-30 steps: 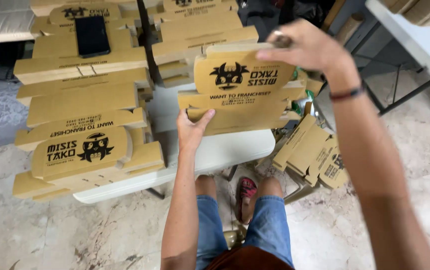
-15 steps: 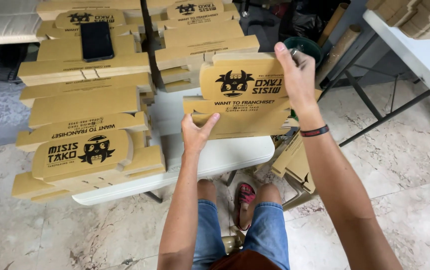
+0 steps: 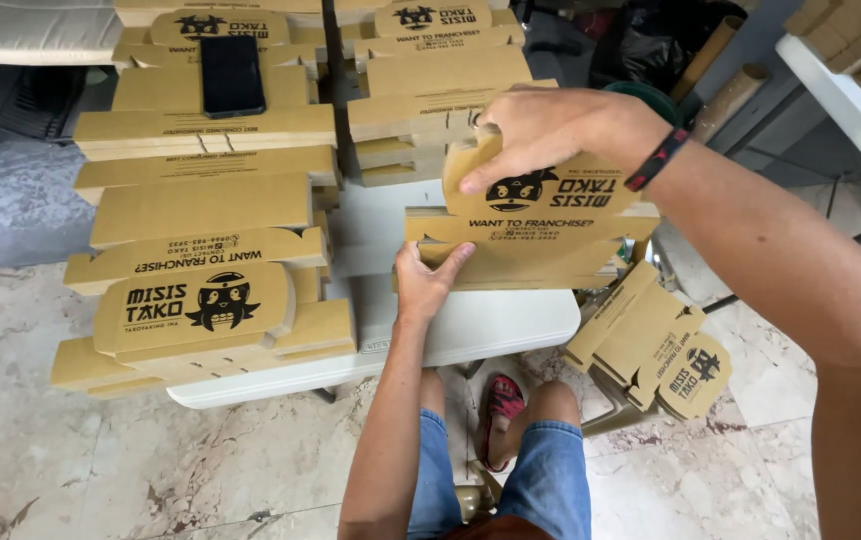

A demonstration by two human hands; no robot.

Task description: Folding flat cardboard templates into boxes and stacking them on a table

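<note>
The flat cardboard box blank (image 3: 531, 235) sits centre-right of the frame, over the white table (image 3: 471, 330); I'd keep it level and press the rounded flap squarely along its crease. My left hand (image 3: 429, 280) grips its lower edge from below, while my right hand (image 3: 551, 130) arches over the top, fingers clamped on the flap.

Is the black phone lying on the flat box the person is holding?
No, the black phone lies on a far stack of flat boxes, while both hands grip a separate flat cardboard box nearer the person.
</note>
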